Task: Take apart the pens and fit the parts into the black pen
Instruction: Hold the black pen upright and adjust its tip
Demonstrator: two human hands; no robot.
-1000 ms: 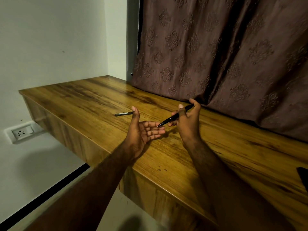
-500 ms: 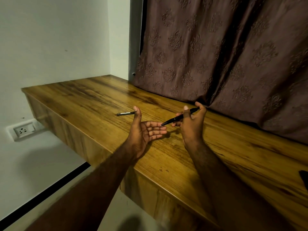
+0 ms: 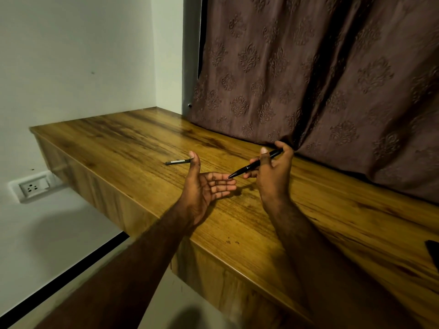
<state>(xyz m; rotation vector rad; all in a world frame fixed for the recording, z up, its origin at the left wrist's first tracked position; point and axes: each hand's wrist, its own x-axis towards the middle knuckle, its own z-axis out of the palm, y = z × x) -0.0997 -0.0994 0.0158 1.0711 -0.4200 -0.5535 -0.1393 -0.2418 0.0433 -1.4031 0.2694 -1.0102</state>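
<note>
The right hand [image 3: 273, 179] pinched the black pen [image 3: 255, 164] between thumb and fingers, above the worktop [image 3: 332, 210] and near the curtain [image 3: 320, 79]. The left hand [image 3: 204, 186] was spread, palm turned towards the pen, holding nothing. To do this step well, the left fingers should probably close on the front section while the right keeps the barrel steady, then twist. The pen's long axis sloped from upper right down to lower left, tip aimed at the left fingers, almost touching. A second pen [image 3: 178, 161] lay flat beyond the left thumb, lengthwise left to right.
</note>
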